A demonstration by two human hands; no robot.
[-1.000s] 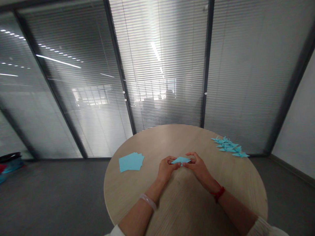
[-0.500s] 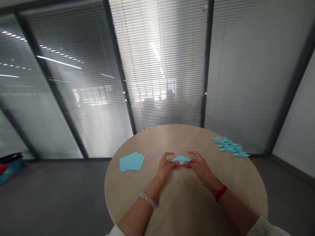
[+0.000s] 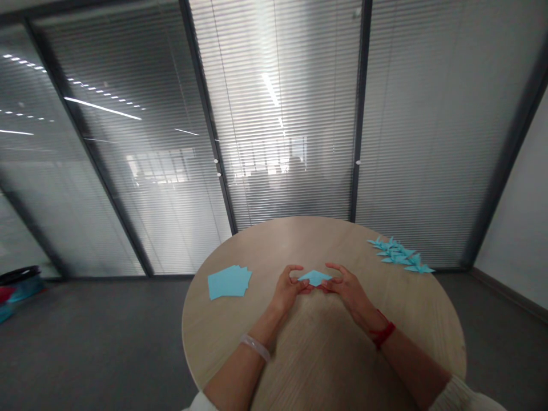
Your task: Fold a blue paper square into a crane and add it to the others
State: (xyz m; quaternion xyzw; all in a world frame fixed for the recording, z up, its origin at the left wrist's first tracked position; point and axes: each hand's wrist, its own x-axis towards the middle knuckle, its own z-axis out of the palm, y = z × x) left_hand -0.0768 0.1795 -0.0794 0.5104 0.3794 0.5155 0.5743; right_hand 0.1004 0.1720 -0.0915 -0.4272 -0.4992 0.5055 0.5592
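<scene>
Blue folded origami paper (image 3: 315,278) is pinched at either side by the left hand (image 3: 286,290) and right hand (image 3: 347,287), paper sheets (image 3: 230,282) lying left of the former, origami cranes (image 3: 396,253) beyond the latter.

left fingers (image 3: 293,268) now wider apart at folded paper (image 3: 315,277)

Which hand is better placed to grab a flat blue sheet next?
Probably the left hand: the blue sheets lie on its side of the table, while the right hand is farther away, beyond the folded blue paper. Both hands hold that paper, so the left must let go first.
</scene>
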